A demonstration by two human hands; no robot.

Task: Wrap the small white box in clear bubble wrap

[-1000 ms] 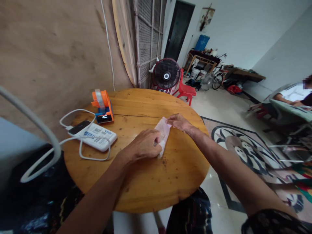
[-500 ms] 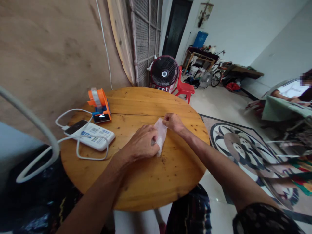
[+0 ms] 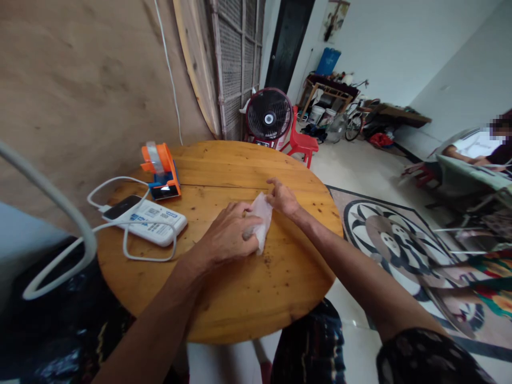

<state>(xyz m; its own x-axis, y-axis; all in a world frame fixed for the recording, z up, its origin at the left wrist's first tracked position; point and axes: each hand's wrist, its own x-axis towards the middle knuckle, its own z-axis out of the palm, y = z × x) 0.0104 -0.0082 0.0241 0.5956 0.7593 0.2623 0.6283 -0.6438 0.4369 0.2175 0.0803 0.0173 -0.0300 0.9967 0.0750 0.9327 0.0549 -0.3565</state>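
A thin, whitish, translucent plastic bag lies on the round wooden table, its long side running away from me. My left hand curls over its left edge, thumb and fingers gripping it around a greyish lump that I cannot make out clearly. At the far right corner of the bag is my right hand. Its index finger stretches out over the table and its thumb is near or touching the bag's edge. The fingers there stand apart.
To the left lie a white power bank with a looped white cable and an orange and blue tape dispenser. Beyond the table stand a fan and a red plastic chair. A person sits at another table, far right.
My right hand has loosened its pinch on the bag's far corner, and its index finger now extends. My left fingers have spread slightly, showing more of the greyish lump.
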